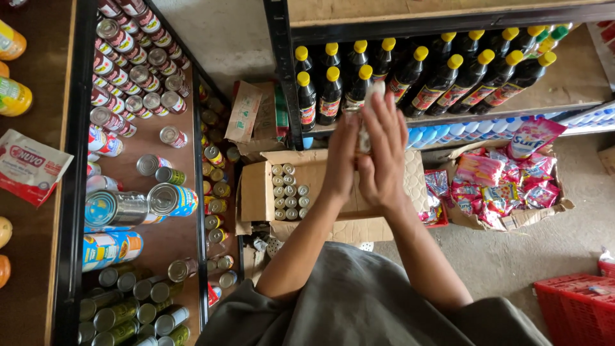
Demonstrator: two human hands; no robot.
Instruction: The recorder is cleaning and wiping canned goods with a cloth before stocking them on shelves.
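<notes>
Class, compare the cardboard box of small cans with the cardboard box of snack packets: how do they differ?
The box of small cans lies under the person's hands, holding metal cans packed upright in neat rows along one side. The box of snack packets lies further right, heaped loosely with pink and red packets. Both are open brown cardboard on the floor below the shelves.

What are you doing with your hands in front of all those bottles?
A person stands in a shop aisle and holds a small pale bottle between both hands, the left hand and the right hand pressed around it. Below the hands sits an open cardboard box with small capped bottles in rows along one side. Behind is a shelf of dark bottles with yellow caps, and cans fill the shelves to the left.
</notes>
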